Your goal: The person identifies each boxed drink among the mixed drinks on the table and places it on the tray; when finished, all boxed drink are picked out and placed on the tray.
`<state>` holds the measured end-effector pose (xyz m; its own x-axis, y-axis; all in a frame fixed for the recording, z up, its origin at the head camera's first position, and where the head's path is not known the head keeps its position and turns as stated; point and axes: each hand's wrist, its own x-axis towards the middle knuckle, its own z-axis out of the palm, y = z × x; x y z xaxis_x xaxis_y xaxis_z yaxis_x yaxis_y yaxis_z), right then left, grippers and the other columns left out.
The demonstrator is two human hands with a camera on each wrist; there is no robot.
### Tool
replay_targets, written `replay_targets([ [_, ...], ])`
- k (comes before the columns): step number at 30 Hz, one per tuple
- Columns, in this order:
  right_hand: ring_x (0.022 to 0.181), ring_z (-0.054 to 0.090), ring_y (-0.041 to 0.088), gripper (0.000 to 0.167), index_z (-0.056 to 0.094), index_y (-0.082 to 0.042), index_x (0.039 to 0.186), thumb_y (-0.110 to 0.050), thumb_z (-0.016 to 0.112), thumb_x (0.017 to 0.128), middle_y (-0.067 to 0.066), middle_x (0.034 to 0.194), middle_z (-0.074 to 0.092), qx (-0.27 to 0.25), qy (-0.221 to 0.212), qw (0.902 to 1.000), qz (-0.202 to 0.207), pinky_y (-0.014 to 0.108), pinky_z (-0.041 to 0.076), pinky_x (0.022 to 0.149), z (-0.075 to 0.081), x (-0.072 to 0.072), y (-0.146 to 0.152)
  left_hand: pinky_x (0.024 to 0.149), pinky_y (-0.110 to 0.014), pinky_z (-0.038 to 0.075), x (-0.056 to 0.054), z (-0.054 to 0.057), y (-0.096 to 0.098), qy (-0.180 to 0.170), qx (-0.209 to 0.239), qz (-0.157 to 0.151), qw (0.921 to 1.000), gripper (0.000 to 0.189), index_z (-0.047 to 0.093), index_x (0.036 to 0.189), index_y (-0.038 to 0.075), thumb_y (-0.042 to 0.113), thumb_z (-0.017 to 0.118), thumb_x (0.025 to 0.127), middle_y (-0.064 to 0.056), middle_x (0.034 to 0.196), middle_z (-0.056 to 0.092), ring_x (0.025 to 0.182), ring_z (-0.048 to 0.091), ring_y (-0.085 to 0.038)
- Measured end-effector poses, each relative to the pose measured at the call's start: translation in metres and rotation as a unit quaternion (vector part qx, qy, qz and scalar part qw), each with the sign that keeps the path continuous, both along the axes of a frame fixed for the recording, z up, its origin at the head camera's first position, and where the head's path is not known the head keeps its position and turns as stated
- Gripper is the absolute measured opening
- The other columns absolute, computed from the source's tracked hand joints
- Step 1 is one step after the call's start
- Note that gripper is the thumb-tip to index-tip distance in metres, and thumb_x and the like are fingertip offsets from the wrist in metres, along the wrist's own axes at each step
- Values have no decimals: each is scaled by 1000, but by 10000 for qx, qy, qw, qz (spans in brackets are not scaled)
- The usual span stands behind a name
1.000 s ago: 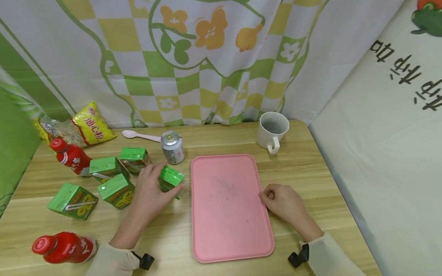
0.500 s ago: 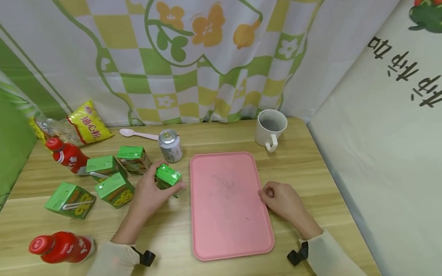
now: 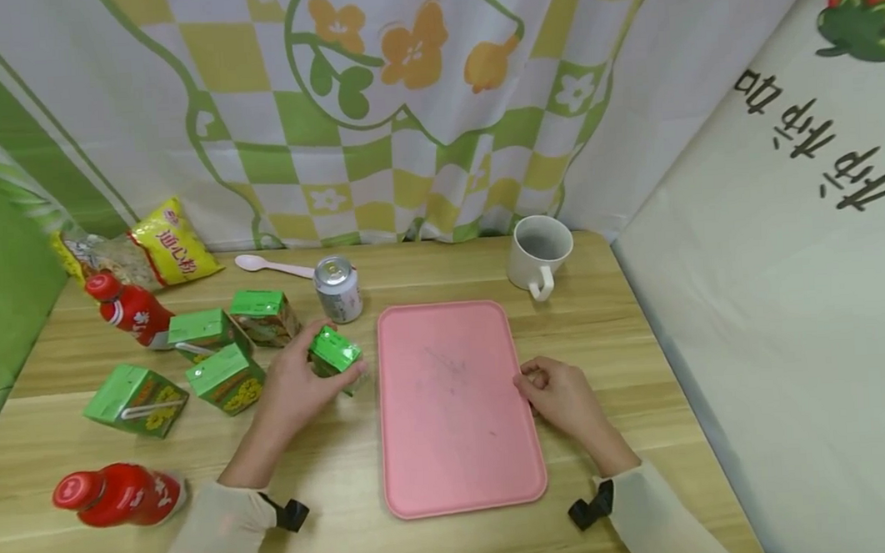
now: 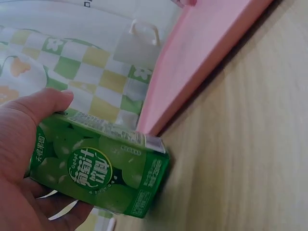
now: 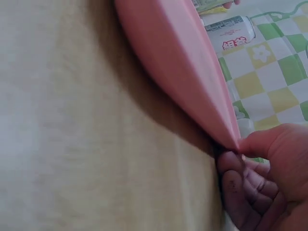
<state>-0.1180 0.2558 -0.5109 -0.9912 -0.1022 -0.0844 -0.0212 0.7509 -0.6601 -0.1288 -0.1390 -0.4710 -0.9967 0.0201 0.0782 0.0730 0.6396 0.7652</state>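
Almost nothing has moved since earlier. Left of the grip sit 4 cartons (image 3: 264,317); the left hand (image 3: 301,388) pinches a glossy box (image 4: 98,166), seemingly securing it; any lift likely wants even pressure. Right of it lies a smooth, round-cornered tray (image 3: 457,418), rim pinched by the right hand (image 3: 566,394).

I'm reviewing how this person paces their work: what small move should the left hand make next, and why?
Probably raise the green box-shaped grape-juice carton slightly and carry it rightward over the pink rectangular tray. The left hand grips it just beside the tray's left edge, no carton stands on the tray, and the right hand pinches the opposite edge, perhaps steadying it.
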Motion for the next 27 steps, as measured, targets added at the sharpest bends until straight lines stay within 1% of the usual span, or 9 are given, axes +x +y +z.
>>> replay_targets([
  [4,51,54,12,42,69,-7,131,-31,73,96,-6,67,62,-35,266,9996,92,28,44,46,-2,3,1,91,-55,50,2,8,3,87,-56,-45,9999,84,54,144,9,52,84,79,-18,131,63,116,60,-38],
  [8,59,59,10,45,69,-9,132,-34,75,95,-7,72,67,-144,413,9990,101,28,48,49,-6,7,2,88,-53,52,2,17,9,79,-10,-132,9999,89,52,146,9,57,83,78,-17,137,60,114,61,-35],
  [10,62,61,9,44,69,-9,131,-33,75,95,-7,75,68,-206,485,9986,70,28,50,51,-7,8,2,90,-53,52,0,22,14,89,42,-203,9997,91,52,147,8,57,84,77,-17,139,58,118,59,-35],
  [13,62,61,9,41,69,-8,131,-29,74,96,-7,76,68,-222,629,9978,52,28,51,53,-8,9,2,91,-54,51,-6,28,24,157,52,-333,9993,93,52,147,7,59,84,76,-18,138,58,119,58,-35],
  [16,59,58,9,39,69,-8,130,-26,74,96,-8,74,66,-178,750,9970,57,27,49,51,-8,9,1,85,-50,54,-14,33,34,278,22,-474,9985,92,54,145,6,59,84,76,-17,130,63,110,62,-32],
  [18,57,56,9,38,69,-6,130,-24,74,96,-8,72,64,-157,780,9968,74,27,47,49,-7,9,2,81,-47,54,-20,34,40,362,-39,-567,9977,90,56,143,6,59,84,76,-15,126,65,104,63,-29],
  [21,56,54,9,38,69,-5,130,-22,74,96,-8,70,63,-143,772,9969,75,26,46,49,-8,10,2,78,-44,55,-29,31,49,433,-61,-698,9966,87,57,141,7,59,83,77,-11,119,67,96,64,-25],
  [24,56,54,8,39,69,-5,130,-22,74,95,-9,70,64,-126,780,9968,77,26,46,50,-8,11,2,78,-43,54,-36,27,56,451,-67,-813,9956,82,59,138,8,58,82,78,-8,114,68,95,64,-25],
  [27,55,54,8,39,69,-4,129,-21,75,95,-8,69,64,-153,815,9965,109,27,46,49,-7,11,2,79,-42,54,-44,25,60,388,-47,-897,9952,80,59,137,8,56,83,78,-7,112,68,95,65,-25],
])
